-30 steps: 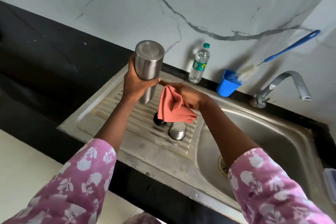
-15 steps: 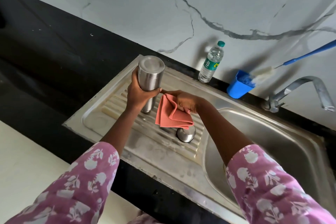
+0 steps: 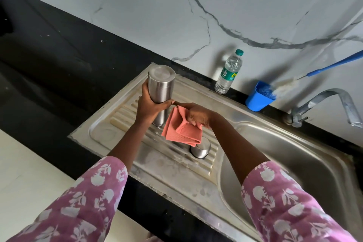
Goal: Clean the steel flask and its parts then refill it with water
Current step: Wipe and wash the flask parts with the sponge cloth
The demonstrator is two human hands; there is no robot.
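Lowered toward drainboard [image 3: 121,124]: smooth steel flask [image 3: 161,88], inverted, wrapped by left hand [image 3: 147,107]; right hand [image 3: 198,117] pinching folded cloth [image 3: 183,130].

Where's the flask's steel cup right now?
The steel cup sits upside down on the ribbed drainboard, just left of the sink basin, partly hidden under the pink cloth.
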